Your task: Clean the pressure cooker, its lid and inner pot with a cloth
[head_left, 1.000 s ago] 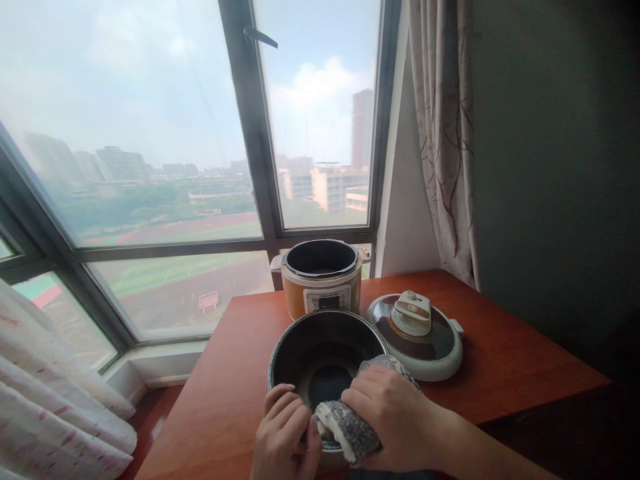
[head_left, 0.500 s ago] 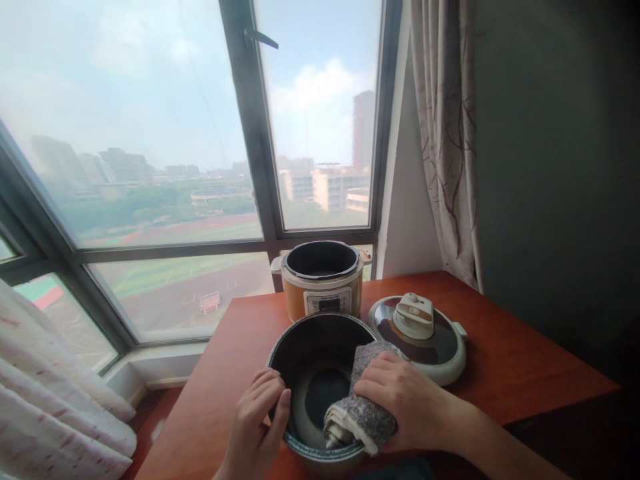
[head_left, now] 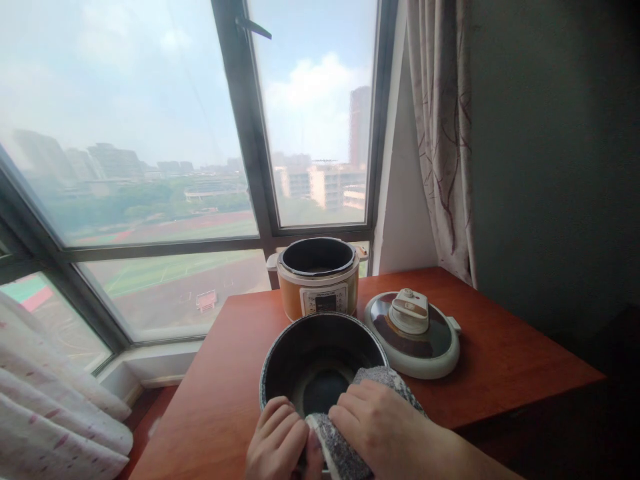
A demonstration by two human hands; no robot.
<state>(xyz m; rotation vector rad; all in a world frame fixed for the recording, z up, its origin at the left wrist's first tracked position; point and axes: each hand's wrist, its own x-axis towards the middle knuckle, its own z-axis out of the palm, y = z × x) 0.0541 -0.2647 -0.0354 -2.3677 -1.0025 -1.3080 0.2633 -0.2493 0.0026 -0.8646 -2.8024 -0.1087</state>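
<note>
A dark inner pot (head_left: 300, 347) stands on the red-brown table (head_left: 500, 360) right in front of me. My left hand (head_left: 277, 440) grips its near rim, fingers curled over the edge. My right hand (head_left: 373, 427) presses a grey speckled cloth (head_left: 343, 453) against the pot's near inside wall, close beside the left hand. Behind the pot stands the orange cooker body (head_left: 319, 277), with nothing inside it. The cooker's lid (head_left: 413, 331) lies flat on the table to the right.
A large window (head_left: 175, 133) rises behind the table, its frame post (head_left: 245, 133) just left of the cooker. A patterned curtain (head_left: 440, 133) hangs at the right by a dark wall. White fabric (head_left: 50, 407) lies at the lower left.
My right hand has drawn the cloth back from the pot's right side to its near rim. My left hand has shifted right along the rim, and the two hands now nearly touch.
</note>
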